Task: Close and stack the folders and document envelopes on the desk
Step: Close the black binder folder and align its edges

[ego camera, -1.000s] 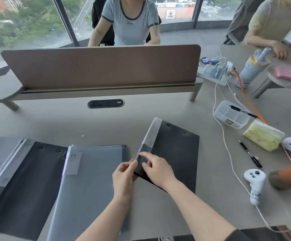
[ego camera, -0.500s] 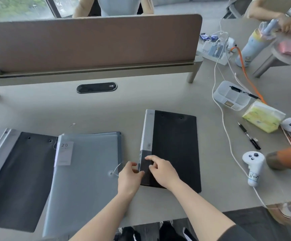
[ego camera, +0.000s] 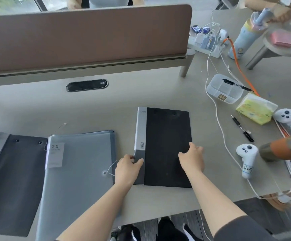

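— Hands first: where are they?

— Left hand (ego camera: 128,169) grips the grey spine of the black folder (ego camera: 167,146) at its near left edge, thumb on top, fingers curled round the side. Right hand (ego camera: 192,160) lies on the cover near the folder's right edge, fingers spread and reaching over that edge; whether it pinches the edge or just presses, I cannot tell.

— And the folder itself?

— Closed, flat on the worktop (ego camera: 106,105), spine to the left, roughly square to the near edge.

— What lies beside it?

— At 9 o'clock from the left hand, just beside the folder, a translucent blue envelope (ego camera: 78,171) with a white label (ego camera: 55,154) reading "20" and a string clasp (ego camera: 109,172) close to the left hand. Further toward 9 o'clock, touching or overlapping the envelope's left edge, a second dark folder (ego camera: 12,180) lies opened out, its grey flap running off the left side of the view.

— And to the right?

— At 3 o'clock from the right hand, a white controller (ego camera: 246,159) on a white cable (ego camera: 217,115). Toward 2 o'clock, a black pen (ego camera: 242,127), a tissue pack (ego camera: 256,108) and another controller (ego camera: 287,119). At 12 o'clock, a brown divider (ego camera: 85,35) stands across the worktop.
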Tool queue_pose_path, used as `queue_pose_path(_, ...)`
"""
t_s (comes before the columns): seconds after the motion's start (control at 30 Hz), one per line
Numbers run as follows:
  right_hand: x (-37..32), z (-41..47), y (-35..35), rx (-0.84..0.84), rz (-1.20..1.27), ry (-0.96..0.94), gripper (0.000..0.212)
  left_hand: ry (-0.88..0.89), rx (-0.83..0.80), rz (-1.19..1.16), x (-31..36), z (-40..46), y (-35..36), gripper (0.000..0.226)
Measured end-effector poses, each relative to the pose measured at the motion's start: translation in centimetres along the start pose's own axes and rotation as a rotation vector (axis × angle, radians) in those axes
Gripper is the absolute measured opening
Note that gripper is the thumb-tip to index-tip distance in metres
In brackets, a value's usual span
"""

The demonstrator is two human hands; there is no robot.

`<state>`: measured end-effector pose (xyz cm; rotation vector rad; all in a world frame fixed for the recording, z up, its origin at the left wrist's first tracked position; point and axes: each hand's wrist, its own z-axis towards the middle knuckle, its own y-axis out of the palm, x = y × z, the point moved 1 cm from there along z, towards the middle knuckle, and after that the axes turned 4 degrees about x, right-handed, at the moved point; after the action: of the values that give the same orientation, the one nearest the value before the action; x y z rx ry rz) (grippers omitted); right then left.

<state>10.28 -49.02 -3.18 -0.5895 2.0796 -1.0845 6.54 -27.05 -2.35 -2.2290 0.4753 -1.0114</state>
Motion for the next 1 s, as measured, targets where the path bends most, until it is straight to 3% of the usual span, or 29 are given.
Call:
queue_pose_path(0.17, 0.3, 1.2, -0.5, -0.015, 0.079, 0.126, 0.051, -0.037, -0.108, -0.170, 0.8, 1.7, 0.1, 0.038)
queue_pose_path(0.33, 1.0, 2.4, -0.8, -0.034, 0.178, 0.161, 0.044, -0.191, -0.245, -0.511, 0.4, 2.2, 0.0, 0.030)
queue_pose_path(0.47, 0.7, 2.1, -1.1, -0.058, 0.275, 0.154, 0.033, -0.167, -0.265, -0.665, 0.4, 1.5, -1.4, 0.024)
queue_pose_path(0.6, -1.3, 1.0, -1.3, -0.100, 0.440, 0.125, 0.031, -0.141, -0.234, -0.740, -0.1, 0.6, -4.6, 0.020)
queue_pose_path(0.73, -5.1, -0.7, -0.4, -0.226, 0.553, -0.027, 0.027, -0.111, -0.149, -0.757, -2.4, 0.1, -9.6, 0.017)
queue_pose_path(1.0, -10.8, -7.2, 4.6, -0.444, 0.512, -0.206, 0.014, -0.148, 0.051, -0.695, -10.2, -0.3, -17.6, 0.016)
